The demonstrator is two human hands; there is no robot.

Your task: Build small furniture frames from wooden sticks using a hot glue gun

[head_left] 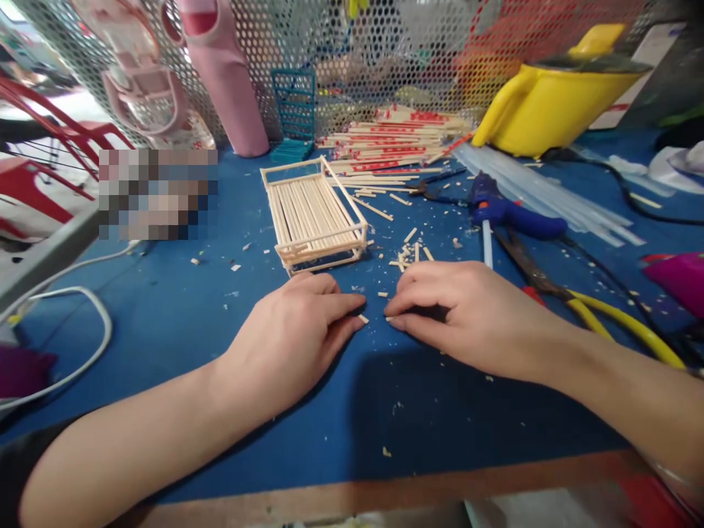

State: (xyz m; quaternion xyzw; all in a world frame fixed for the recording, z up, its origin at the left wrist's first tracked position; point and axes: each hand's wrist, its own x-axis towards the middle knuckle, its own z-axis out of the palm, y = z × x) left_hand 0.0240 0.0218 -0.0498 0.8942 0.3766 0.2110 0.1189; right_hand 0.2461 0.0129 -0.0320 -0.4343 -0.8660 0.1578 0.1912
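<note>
Hands [374, 323] rest flat, loose and empty, beside a stick chip [364, 319]; its axis is unclear.

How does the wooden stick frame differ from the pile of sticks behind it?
The stick frame is plain pale wood assembled into a rectangular tray shape; the stick pile lies loose and carries red markings. The frame sits nearer the hands, the pile against the mesh wall. Both rest on the blue table.

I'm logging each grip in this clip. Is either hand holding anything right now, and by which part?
It cannot be told for sure. Both the left hand and the right hand lie palm-down on the blue table, fingertips meeting around a small wood piece; no clear grip shows.
</note>
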